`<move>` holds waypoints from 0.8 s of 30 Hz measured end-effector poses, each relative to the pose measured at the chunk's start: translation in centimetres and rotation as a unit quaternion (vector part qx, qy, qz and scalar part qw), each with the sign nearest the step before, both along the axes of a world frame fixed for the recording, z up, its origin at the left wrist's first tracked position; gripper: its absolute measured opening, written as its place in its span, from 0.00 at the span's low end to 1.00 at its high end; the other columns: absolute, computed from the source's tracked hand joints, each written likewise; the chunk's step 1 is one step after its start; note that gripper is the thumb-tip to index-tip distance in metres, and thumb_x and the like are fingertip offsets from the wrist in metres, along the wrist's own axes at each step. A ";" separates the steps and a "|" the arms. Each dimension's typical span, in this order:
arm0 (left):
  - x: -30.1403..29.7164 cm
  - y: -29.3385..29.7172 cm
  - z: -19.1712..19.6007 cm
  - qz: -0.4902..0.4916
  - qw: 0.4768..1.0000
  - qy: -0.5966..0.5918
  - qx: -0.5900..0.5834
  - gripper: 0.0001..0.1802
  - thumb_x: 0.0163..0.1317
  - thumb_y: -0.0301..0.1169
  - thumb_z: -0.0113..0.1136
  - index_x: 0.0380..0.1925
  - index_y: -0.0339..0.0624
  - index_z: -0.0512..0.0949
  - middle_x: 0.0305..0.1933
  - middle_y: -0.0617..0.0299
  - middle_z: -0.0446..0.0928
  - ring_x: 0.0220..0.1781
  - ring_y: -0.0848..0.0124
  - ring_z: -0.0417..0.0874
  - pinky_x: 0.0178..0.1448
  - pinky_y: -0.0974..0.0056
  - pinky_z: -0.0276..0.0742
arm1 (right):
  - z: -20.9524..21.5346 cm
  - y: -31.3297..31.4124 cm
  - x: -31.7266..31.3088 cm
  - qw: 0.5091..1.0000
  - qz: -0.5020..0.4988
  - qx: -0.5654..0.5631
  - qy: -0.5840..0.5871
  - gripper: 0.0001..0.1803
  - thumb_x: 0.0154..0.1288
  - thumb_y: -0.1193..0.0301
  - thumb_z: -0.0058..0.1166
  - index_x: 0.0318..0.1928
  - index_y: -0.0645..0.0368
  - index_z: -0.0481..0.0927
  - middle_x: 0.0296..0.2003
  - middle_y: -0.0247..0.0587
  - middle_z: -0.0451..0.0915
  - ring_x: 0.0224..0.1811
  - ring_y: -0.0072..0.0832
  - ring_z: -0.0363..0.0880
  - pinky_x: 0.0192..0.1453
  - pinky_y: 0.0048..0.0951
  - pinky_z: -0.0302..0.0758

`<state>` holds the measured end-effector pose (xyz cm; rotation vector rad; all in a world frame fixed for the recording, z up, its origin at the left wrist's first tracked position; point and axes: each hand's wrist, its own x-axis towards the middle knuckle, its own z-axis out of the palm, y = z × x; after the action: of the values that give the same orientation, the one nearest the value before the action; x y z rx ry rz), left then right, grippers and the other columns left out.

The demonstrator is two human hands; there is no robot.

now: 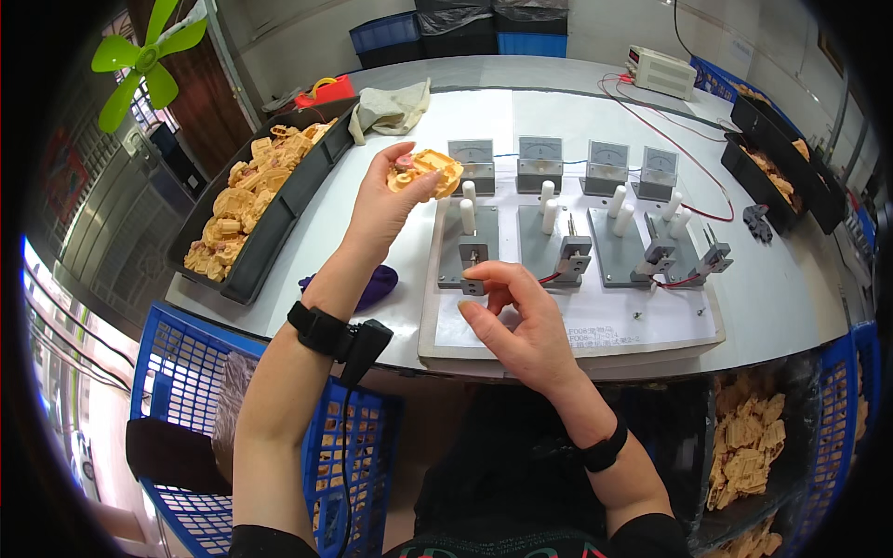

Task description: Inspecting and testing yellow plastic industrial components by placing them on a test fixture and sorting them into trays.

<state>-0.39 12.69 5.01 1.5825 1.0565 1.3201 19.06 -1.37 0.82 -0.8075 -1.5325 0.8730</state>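
Note:
My left hand [389, 197] is raised over the table, its thumb and fingers closed round a yellow-orange moulded plastic part [448, 166] with a small pinkish piece in it. My right hand [532, 327] is lower, at the front of the leftmost test fixture [481, 221]. Its thumb and forefinger are closed about the fixture's small grey block [473, 286]; exactly where they touch is hard to see. White posts [467, 216] stand on the fixture's grey plate. Behind it is a panel meter [473, 153], partly hidden by the held part.
More fixtures [549, 232] with meters and wires continue rightward on a white board [577, 325]. A black bin [244, 270] of similar parts stands left, near a purple cloth [377, 286] and grey rag [393, 107]. Blue crates [177, 372] are below; a power supply [662, 73] sits far back.

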 end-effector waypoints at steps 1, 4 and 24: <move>0.8 -0.4 0.7 -0.009 0.999 0.034 0.000 0.34 0.61 0.35 0.72 0.65 0.38 0.68 0.60 0.54 0.72 0.59 0.67 0.78 0.61 0.63 0.78 | 0.0 0.1 0.0 1.000 -0.001 0.005 -0.002 0.19 0.65 0.67 0.66 0.55 0.56 0.80 0.40 0.35 0.74 0.35 0.22 0.71 0.44 0.24 0.73; 2.0 -0.2 1.3 0.004 0.973 0.184 0.136 0.33 0.62 0.33 0.72 0.64 0.37 0.70 0.58 0.55 0.73 0.59 0.70 0.77 0.59 0.67 0.78 | 0.1 0.0 0.1 1.000 -0.002 0.004 -0.003 0.19 0.66 0.66 0.65 0.55 0.56 0.79 0.40 0.36 0.74 0.35 0.22 0.71 0.43 0.24 0.74; 0.9 -4.7 2.4 -0.109 0.897 0.386 0.188 0.22 0.78 0.33 0.48 0.68 0.41 0.71 0.75 0.48 0.67 0.74 0.57 0.69 0.72 0.57 0.71 | -0.1 0.0 -0.1 0.999 -0.013 0.037 -0.020 0.20 0.65 0.66 0.65 0.55 0.59 0.78 0.41 0.38 0.75 0.36 0.26 0.75 0.43 0.28 0.75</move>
<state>0.51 8.04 7.39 2.5554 1.0506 0.7569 18.99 -1.33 0.67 -0.7923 -1.5771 0.7807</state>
